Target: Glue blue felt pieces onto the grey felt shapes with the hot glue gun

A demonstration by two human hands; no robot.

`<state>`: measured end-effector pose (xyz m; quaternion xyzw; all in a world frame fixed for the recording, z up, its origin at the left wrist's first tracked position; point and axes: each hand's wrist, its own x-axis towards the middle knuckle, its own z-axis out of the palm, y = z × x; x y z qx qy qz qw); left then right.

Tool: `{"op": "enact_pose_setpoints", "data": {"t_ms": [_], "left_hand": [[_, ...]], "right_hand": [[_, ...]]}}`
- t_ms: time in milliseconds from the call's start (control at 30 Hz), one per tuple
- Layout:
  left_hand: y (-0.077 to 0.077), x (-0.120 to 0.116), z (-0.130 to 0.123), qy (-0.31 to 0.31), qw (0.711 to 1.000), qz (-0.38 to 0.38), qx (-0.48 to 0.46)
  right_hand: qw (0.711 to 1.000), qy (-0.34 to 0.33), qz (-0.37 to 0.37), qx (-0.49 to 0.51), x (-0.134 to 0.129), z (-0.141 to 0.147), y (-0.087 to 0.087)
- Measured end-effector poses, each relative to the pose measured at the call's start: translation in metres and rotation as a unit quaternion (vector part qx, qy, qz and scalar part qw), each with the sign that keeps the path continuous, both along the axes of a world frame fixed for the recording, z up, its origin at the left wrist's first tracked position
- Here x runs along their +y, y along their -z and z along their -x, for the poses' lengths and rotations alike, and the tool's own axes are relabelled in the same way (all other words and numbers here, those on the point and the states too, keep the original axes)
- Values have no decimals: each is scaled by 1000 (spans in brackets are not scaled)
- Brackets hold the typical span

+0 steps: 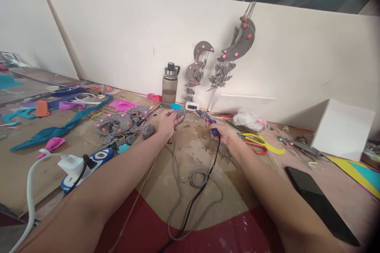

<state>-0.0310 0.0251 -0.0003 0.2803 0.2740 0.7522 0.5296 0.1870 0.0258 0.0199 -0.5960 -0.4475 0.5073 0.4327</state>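
Observation:
My left hand (168, 123) is closed, its fingertips pinching a small grey felt piece (180, 119) above the cardboard. A grey cord (175, 162) trails down from near that piece and coils on the work surface. Around the handle of a blue hot glue gun (211, 121) my right hand (224, 132) is wrapped, the nozzle pointing away to the upper left. The gun's black cable (214, 162) runs down toward me. Just left of my left hand sits a ball of grey yarn (147, 130). Part of the felt piece is hidden by my fingers.
Grey felt pieces with pink dots (114, 124) lie left; similar moon hangings (245, 41) hang on the white wall. A bottle (170, 87) and small white display (192, 106) stand behind. Red-handled scissors (257, 148) and a phone (317, 201) lie right, a power strip (103, 156) left.

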Motion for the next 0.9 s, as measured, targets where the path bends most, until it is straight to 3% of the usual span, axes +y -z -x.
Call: {"op": "enact_pose_setpoints", "data": {"t_ms": [100, 167, 233, 333, 433, 567, 900], "left_hand": [[0, -1, -1, -3, 1000, -1, 6], [-1, -2, -1, -7, 1000, 0, 7], [-1, -2, -2, -9, 1000, 1, 9], [-2, -2, -3, -6, 1000, -3, 12], [-3, -2, -4, -6, 1000, -5, 9], [-4, -4, -6, 2, 1000, -2, 6], [-8, -10, -11, 3, 1000, 2, 15]], "right_hand": [[998, -23, 25, 52, -8, 9, -9], [996, -25, -1, 82, -16, 19, -12], [989, -26, -82, 118, -24, 30, -13], [967, -81, -203, 131, -35, 42, -12], [952, -138, -259, 92, -42, 47, -11], [940, -153, -305, 21, -45, 47, -6], [892, -98, -394, -199, -43, 44, 2]]}}
